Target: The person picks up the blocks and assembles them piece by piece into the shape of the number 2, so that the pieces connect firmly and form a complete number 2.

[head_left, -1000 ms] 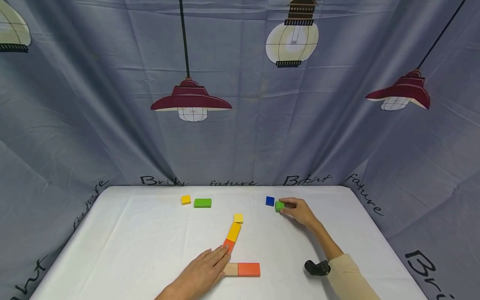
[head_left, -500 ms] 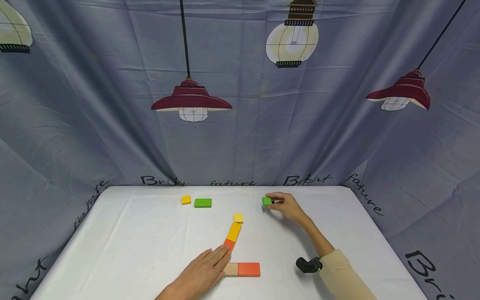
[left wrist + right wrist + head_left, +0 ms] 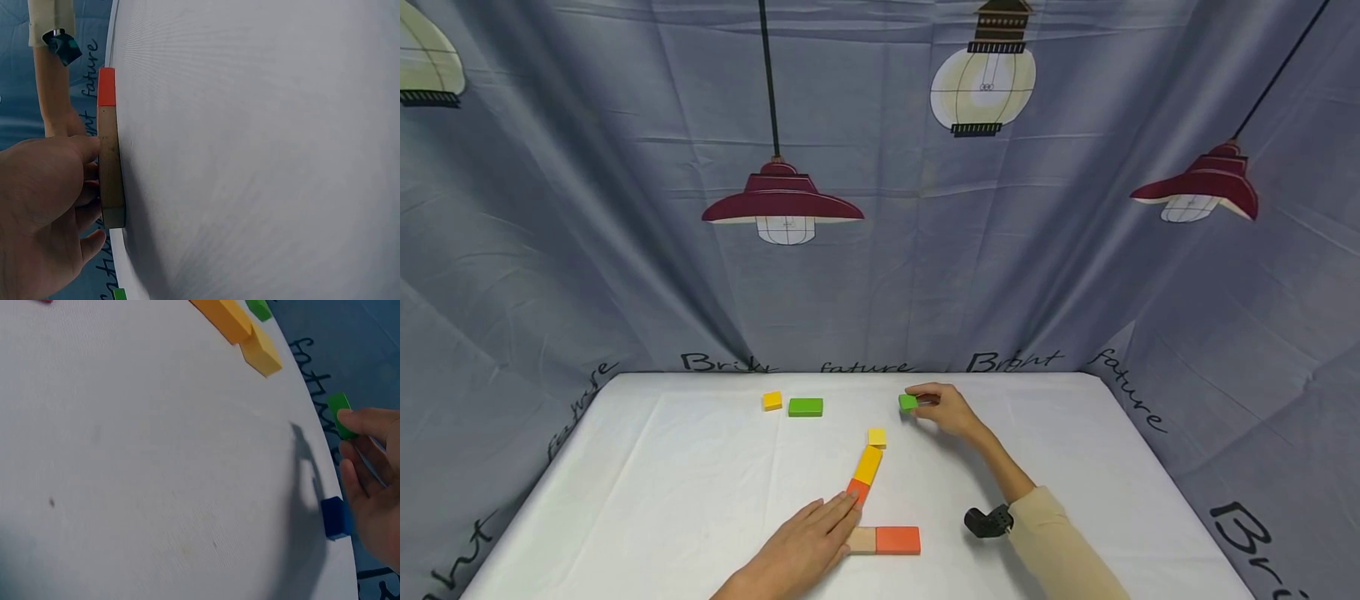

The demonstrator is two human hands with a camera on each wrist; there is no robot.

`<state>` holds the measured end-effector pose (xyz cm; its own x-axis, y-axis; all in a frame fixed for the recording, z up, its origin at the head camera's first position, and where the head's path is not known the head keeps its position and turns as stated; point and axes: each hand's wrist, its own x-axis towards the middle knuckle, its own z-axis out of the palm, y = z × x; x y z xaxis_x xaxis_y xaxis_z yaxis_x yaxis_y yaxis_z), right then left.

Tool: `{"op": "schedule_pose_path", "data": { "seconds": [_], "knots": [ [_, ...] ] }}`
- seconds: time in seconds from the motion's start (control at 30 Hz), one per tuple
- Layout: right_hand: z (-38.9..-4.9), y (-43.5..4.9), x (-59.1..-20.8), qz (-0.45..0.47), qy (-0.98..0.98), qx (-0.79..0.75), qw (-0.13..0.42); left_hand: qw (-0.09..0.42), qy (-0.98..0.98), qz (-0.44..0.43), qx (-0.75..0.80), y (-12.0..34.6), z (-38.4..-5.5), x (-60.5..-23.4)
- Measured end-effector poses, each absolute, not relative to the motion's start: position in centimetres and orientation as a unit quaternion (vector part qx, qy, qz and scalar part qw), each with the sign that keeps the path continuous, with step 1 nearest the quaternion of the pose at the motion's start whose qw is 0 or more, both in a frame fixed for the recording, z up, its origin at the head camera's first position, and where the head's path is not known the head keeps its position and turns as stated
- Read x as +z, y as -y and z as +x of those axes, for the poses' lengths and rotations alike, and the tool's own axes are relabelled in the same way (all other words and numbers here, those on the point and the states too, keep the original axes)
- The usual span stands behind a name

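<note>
My right hand [image 3: 949, 410] pinches a small green block [image 3: 907, 403] by its right side, above the far part of the table. In the right wrist view, a blue block [image 3: 336, 519] stands on the cloth below that hand; the head view hides it behind the hand. My left hand [image 3: 805, 537] lies with straight fingers over the near blocks, fingertips on an orange block [image 3: 858, 489] and thumb side along a tan block [image 3: 862, 540]. A yellow-orange block [image 3: 868, 465] and a pale yellow cube [image 3: 877, 437] continue the slanted row. An orange-red block [image 3: 898, 540] abuts the tan one.
A long green block [image 3: 806, 407] and a yellow cube [image 3: 772, 401] lie at the far left of the white-covered table [image 3: 662, 475]. A black device [image 3: 988, 522] is on the right wrist. Grey printed curtains [image 3: 880, 292] stand round the table's back and sides.
The right hand has carried the green block leftward, up from beside the blue block and past it. The left hand and the row of blocks have stayed in place.
</note>
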<state>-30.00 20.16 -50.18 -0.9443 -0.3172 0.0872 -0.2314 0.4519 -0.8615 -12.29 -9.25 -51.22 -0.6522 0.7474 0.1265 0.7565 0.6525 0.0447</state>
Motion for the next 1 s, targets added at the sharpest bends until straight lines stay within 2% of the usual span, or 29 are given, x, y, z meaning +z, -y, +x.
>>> {"op": "schedule_pose_path", "data": {
  "seconds": [0.23,0.53,0.77,1.0],
  "knots": [
    [-30.4,-18.6,-50.9,-0.144,-0.856,-0.495,0.045,0.026,0.91,-0.409,-0.055,9.2,-12.3,-51.1],
    [-30.3,-17.1,-51.5,-0.163,-0.848,-0.503,0.048,0.024,0.911,-0.408,-0.047,9.3,-12.4,-51.0],
    [-30.2,-16.1,-52.0,-0.166,-0.859,-0.482,0.045,-0.004,0.916,-0.397,-0.051,9.2,-12.3,-50.9],
    [-30.2,-15.4,-52.0,-0.156,-0.874,-0.456,0.059,0.01,0.917,-0.397,-0.05,9.2,-12.2,-51.0]
  ]
}}
